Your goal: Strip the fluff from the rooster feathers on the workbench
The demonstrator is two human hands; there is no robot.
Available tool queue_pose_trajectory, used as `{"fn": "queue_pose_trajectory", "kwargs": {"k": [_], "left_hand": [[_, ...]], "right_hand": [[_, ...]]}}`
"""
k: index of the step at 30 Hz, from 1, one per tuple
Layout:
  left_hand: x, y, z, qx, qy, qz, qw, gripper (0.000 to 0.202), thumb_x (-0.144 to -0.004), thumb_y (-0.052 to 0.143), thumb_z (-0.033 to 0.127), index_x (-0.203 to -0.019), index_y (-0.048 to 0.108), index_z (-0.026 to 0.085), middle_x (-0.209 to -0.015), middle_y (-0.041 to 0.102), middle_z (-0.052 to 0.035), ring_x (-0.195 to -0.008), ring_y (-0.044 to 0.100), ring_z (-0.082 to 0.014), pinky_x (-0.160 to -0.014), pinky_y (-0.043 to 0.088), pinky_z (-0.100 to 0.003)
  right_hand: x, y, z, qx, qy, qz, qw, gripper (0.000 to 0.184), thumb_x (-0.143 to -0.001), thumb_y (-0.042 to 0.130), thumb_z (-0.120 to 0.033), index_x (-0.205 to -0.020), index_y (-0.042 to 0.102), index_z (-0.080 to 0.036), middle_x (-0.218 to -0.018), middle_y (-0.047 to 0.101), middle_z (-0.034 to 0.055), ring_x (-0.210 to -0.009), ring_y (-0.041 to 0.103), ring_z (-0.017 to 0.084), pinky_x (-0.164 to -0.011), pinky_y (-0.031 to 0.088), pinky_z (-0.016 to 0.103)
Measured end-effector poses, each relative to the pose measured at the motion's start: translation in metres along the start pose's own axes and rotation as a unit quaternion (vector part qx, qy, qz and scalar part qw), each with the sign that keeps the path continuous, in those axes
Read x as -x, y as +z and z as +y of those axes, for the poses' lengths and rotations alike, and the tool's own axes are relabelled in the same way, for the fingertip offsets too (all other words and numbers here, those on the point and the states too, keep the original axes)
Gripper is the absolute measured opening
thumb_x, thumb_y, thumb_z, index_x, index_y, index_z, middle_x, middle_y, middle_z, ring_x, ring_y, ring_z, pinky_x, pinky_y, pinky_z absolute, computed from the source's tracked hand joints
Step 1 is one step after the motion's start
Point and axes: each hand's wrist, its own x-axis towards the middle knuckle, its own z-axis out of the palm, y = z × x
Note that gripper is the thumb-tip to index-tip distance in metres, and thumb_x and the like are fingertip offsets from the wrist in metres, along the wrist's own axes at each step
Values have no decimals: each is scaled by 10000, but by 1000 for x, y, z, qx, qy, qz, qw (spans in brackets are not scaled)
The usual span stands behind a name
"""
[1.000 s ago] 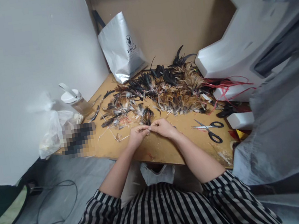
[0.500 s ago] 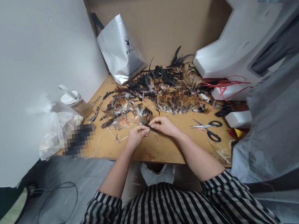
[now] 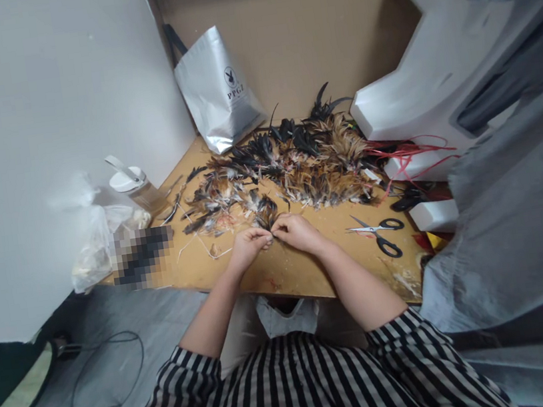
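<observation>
My left hand (image 3: pixel 250 245) is closed in a pinch at the lower end of a small bunch of brown and black feathers (image 3: pixel 266 209). From the other side, my right hand (image 3: pixel 298 232) pinches at the same spot, its fingertips meeting those of the left. Whatever thread may lie between the fingertips is too small to make out. A white string (image 3: pixel 220 255) runs over the table close to my left hand. Beyond both hands spread rows of loose feather bunches (image 3: pixel 322 186), brown in front and darker behind. Open scissors (image 3: pixel 376 229) with black handles lie right of my right hand.
At the back of the wooden table (image 3: pixel 301 273) stands a silver bag (image 3: pixel 218 90). A lidded bottle (image 3: pixel 133 186) and a plastic bag (image 3: pixel 93 249) are at the left. A white machine (image 3: pixel 398 101), red strings (image 3: pixel 409 156) and grey cloth (image 3: pixel 516 216) border the right side.
My right hand has shifted very slightly, its fingertips now closer against the left ones at the base of the bunch. Everything else on the table stays where it was.
</observation>
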Motion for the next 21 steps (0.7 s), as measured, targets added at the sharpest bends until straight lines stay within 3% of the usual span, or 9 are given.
{"fn": "queue_pose_trajectory", "kwargs": {"k": [8, 16, 21], "left_hand": [[-9, -4, -4, 36, -35, 9, 999, 244, -509, 721, 267, -670, 629, 108, -556, 605, -25, -491, 530, -81, -523, 437, -214], [-14, -6, -2, 56, -62, 3, 996, 271, -445, 749, 245, -639, 621, 106, -522, 594, -17, -456, 524, -80, -508, 434, -218], [-13, -6, -1, 56, -58, -15, 997, 294, -438, 750, 250, -657, 624, 100, -545, 602, -27, -470, 528, -84, -516, 435, -224]], "right_hand": [[0, 2, -1, -16, 7, 7, 1000, 96, -687, 497, -143, -675, 592, -148, -675, 573, 17, -631, 475, 97, -601, 331, 204], [1, -1, -7, -74, 39, -40, 996, 98, -671, 511, -164, -680, 608, -147, -601, 568, -8, -536, 460, 71, -531, 316, 183], [-1, 3, -5, -124, 65, 39, 989, 158, -723, 484, -232, -779, 605, -147, -641, 586, 6, -527, 487, 75, -529, 349, 187]]}}
